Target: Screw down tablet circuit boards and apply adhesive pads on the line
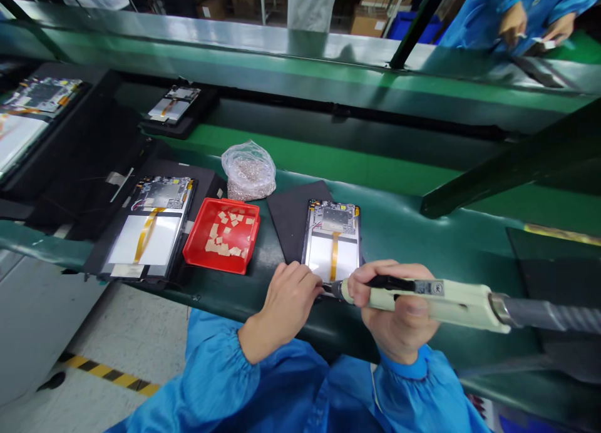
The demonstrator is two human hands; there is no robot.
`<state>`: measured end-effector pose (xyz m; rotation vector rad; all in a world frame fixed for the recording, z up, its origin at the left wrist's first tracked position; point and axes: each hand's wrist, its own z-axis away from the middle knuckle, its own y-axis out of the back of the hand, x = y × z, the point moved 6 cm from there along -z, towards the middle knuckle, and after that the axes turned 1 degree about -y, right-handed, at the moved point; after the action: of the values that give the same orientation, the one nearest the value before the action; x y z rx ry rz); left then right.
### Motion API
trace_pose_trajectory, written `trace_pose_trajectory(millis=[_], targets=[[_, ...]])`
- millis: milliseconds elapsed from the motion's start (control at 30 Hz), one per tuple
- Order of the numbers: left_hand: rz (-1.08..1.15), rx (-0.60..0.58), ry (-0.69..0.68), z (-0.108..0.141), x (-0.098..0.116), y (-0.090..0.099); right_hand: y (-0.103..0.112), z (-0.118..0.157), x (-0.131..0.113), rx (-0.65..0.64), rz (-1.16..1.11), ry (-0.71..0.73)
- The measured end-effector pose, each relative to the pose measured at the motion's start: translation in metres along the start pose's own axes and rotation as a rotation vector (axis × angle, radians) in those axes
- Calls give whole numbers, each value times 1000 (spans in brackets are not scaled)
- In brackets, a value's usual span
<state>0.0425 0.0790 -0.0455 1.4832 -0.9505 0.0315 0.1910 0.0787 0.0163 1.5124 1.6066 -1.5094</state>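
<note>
Electric screwdriver (453, 303) and opened tablet (347, 250) at the near edge of a green workbench (399, 239). The right hand (397, 323) is wrapped around the screwdriver's cream body. The tool's long axis runs left to right, slightly oblique: its bit end points left and a little toward the far side, and its grey cable (554, 314) leaves at the right. The left hand (291, 295) has its fingers drawn narrowly together at the bit end, beside the tablet's near edge; whether they pinch anything cannot be told, since the fingertips are hidden.

The tablet lies face down, its long axis running near to far, with the circuit board (334, 218) at the far end and an amber ribbon cable (335, 251) extending lengthwise over the white battery. A black pad (287, 217) shows beneath and to its left. Farther left stands a red tray (199, 244) holding small beige pieces (216, 240), with a clear bag (248, 167) of tiny metallic parts just beyond it. Left of the tray, a second opened tablet (153, 236) rests on black foam (106, 233), its circuit board likewise at the far end.
</note>
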Motion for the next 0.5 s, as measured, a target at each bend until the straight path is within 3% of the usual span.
trace_pose_trajectory(millis=[233,500], targets=[[35,33,-53,1,3,1,-4,1,7,-65,-58,-80],[98,58,-26,12,-7,6,1,-4,-17,-32,-26,-82]])
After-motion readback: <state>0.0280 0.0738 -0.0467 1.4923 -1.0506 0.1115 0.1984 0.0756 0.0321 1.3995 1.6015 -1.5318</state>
